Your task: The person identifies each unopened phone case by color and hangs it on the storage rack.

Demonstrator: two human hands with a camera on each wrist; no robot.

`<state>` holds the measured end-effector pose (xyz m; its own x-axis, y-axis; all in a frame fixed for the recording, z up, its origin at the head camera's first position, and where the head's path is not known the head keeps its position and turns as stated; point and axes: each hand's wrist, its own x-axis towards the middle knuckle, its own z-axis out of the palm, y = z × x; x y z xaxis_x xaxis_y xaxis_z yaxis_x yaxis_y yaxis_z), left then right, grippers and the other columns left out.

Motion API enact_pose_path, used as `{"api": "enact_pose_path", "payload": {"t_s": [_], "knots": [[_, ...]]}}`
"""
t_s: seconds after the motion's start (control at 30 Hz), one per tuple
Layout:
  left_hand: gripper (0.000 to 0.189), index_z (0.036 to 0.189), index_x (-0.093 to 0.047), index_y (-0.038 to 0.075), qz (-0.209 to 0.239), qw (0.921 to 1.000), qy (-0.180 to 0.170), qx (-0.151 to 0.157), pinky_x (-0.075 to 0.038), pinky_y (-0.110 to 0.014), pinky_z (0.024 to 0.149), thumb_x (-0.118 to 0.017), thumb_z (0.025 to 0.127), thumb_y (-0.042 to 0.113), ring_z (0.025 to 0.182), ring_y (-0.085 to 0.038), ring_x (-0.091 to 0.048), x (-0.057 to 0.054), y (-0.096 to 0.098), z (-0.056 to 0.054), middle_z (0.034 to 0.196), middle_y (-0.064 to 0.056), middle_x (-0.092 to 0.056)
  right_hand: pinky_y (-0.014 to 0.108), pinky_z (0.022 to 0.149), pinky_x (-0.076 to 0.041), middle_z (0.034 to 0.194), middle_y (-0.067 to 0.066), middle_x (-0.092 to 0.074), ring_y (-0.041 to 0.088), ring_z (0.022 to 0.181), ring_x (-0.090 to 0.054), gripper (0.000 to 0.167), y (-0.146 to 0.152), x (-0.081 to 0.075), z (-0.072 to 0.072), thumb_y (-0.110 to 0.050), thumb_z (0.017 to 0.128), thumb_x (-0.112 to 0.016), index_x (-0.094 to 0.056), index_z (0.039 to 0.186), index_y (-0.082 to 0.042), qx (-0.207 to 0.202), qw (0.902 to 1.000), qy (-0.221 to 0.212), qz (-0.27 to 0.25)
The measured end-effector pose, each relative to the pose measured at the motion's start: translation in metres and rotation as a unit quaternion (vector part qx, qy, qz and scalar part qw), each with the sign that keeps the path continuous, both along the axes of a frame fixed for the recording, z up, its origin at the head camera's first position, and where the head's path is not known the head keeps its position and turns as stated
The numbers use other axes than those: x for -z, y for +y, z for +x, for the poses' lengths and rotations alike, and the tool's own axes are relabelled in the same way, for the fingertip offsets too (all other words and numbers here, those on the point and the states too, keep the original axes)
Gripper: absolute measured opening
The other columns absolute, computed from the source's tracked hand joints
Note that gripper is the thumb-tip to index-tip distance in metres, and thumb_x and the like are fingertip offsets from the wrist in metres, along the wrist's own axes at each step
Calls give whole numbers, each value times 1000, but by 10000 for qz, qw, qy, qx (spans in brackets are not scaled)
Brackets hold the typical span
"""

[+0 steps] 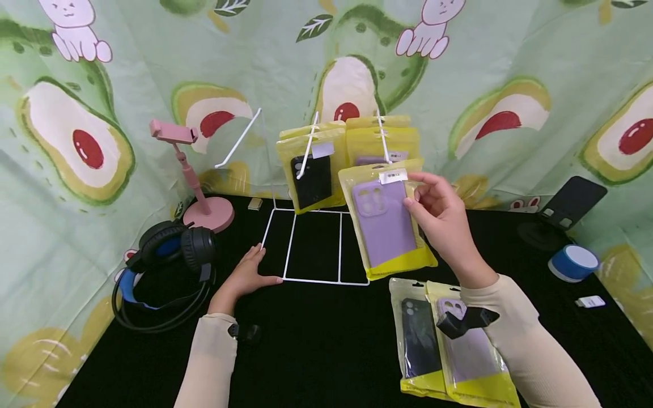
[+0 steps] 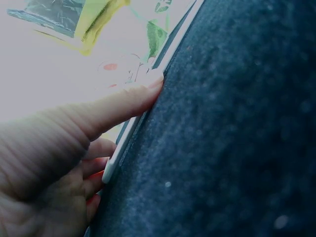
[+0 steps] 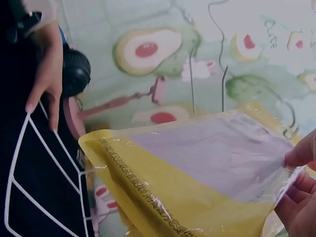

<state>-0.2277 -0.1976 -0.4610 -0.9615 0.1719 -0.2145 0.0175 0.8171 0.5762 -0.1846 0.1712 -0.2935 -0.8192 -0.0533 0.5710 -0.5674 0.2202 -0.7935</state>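
Note:
My right hand (image 1: 444,218) pinches the right edge of a purple phone case (image 1: 385,224) in a clear and yellow bag, thumb in front and fingers behind. The bag's top overlaps the lower end of the right hook (image 1: 382,136) of a white wire display rack (image 1: 311,280) in the head view. Seen from the right wrist, the bagged purple phone case (image 3: 222,153) is tilted beside the fingers. My left hand (image 1: 247,275) rests at the rack's front left corner, its thumb straight against the front bar (image 2: 170,52) and its other fingers by the side bar.
Bagged cases hang on the middle hook (image 1: 308,147) and behind on the right hook; the left hook (image 1: 240,139) is bare. Two bagged cases (image 1: 420,340) lie at front right. Headphones (image 1: 176,255), a pink stand (image 1: 206,212), a black stand (image 1: 573,204) and a blue round object (image 1: 573,263) flank the rack.

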Motion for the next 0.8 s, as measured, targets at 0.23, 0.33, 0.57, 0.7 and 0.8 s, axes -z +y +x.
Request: {"api": "enact_pose_path", "payload": {"t_s": [0.23, 0.33, 0.57, 0.7, 0.8], "knots": [[98, 147, -23, -4, 7, 10000, -34, 3, -13, -57, 112, -75, 78, 41, 143, -39, -4, 3, 0, 0, 156, -21, -8, 18, 56, -41, 82, 7, -49, 16, 70, -48, 40, 8, -10, 30, 10, 85, -60, -55, 124, 2, -168, 9989, 154, -407], [98, 147, -23, -4, 24, 10000, 7, 0, -12, -56, 112, -75, 78, 41, 143, -39, -4, 3, -2, 1, 156, -21, -9, 18, 56, -41, 82, 7, -49, 16, 69, -47, 38, 7, -15, 29, 9, 86, -60, -56, 123, 2, -92, 9990, 87, -432], [98, 147, -23, -5, 60, 10000, 7, 40, -12, -57, 112, -75, 78, 42, 143, -39, -5, 6, -2, 2, 156, -22, -9, 15, 60, -44, 81, 5, -50, 14, 71, -48, 35, 4, -18, 19, 3, 88, -60, -57, 123, 2, 39, 9985, -301, -445], [97, 147, -23, -5, 72, 10000, 19, 42, -12, -57, 112, -75, 79, 41, 143, -39, -4, 6, -1, 1, 156, -21, -9, 14, 62, -45, 81, 4, -51, 13, 71, -49, 34, 5, -17, 13, -1, 88, -62, -59, 122, 1, 159, 9983, -343, -450], [97, 147, -23, -5, 36, 10000, 43, 32, -12, -57, 112, -75, 78, 41, 143, -39, -4, 4, 0, -1, 156, -21, -9, 15, 60, -43, 81, 4, -51, 13, 70, -48, 34, 5, -15, 2, -1, 88, -62, -59, 122, 2, 188, 9983, -311, -446]]}}
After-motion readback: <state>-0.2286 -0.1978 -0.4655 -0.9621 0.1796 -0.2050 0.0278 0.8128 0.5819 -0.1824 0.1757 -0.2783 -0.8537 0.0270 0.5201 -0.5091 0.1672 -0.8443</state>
